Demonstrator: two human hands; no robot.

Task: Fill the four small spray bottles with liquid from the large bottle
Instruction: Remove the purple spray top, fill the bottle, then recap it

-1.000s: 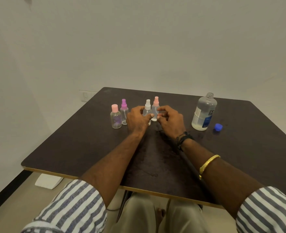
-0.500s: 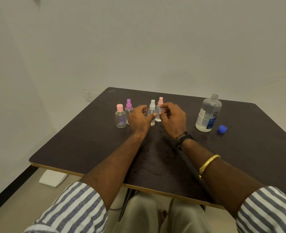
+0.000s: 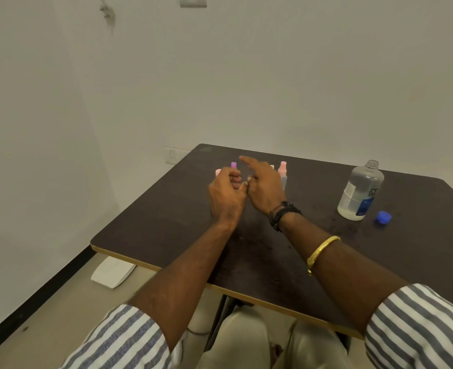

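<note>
Our hands have shifted left: right hand [image 3: 266, 187] spread, forefinger out; left hand [image 3: 226, 194] curled before the purple-capped bottle [image 3: 233, 164], grip unclear. We should steady it upright while unscrewing; large bottle [image 3: 361, 193] stands well right.

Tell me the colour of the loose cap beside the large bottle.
Blue. The cap shows best in the head view, beside the large bottle.

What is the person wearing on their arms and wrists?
The left sleeve and right sleeve are rolled-up cloth with blue-grey and white stripes. A black corded wristband circles the right wrist, and a shiny gold metal bangle sits higher on that forearm. The left wrist is bare.
</note>
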